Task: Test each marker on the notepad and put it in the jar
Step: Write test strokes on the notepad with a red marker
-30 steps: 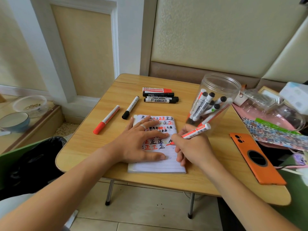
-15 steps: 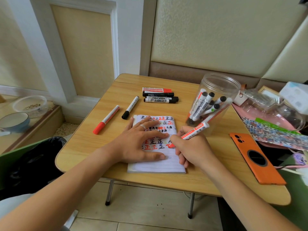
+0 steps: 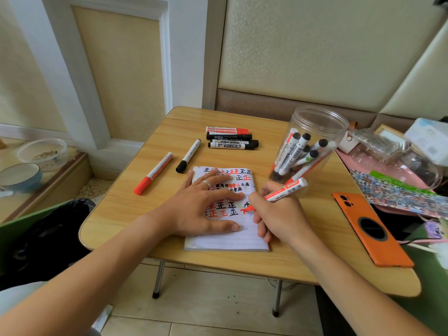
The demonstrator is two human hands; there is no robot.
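Note:
A lined notepad (image 3: 228, 242) lies on the small wooden table (image 3: 126, 209), covered in red and black test marks. My left hand (image 3: 201, 209) presses flat on it, fingers spread. My right hand (image 3: 276, 214) grips a red marker (image 3: 287, 189) with its tip on the page at a fresh red mark. A clear plastic jar (image 3: 315, 132) stands behind my right hand with several markers inside. Loose on the table are a red marker (image 3: 153, 173), a black-capped marker (image 3: 188, 155) and three stacked markers (image 3: 231, 141).
An orange phone (image 3: 371, 229) lies face down at the right. Beyond it sit a pink tray with clear packaging (image 3: 397, 161) and a patterned sheet (image 3: 397, 194). A black bin bag (image 3: 48, 236) is low left; bowls (image 3: 21, 175) sit on a ledge.
My right hand has shifted slightly left and down while drawing, and a red stroke has grown on the page. My left hand has stayed flat on the notepad.

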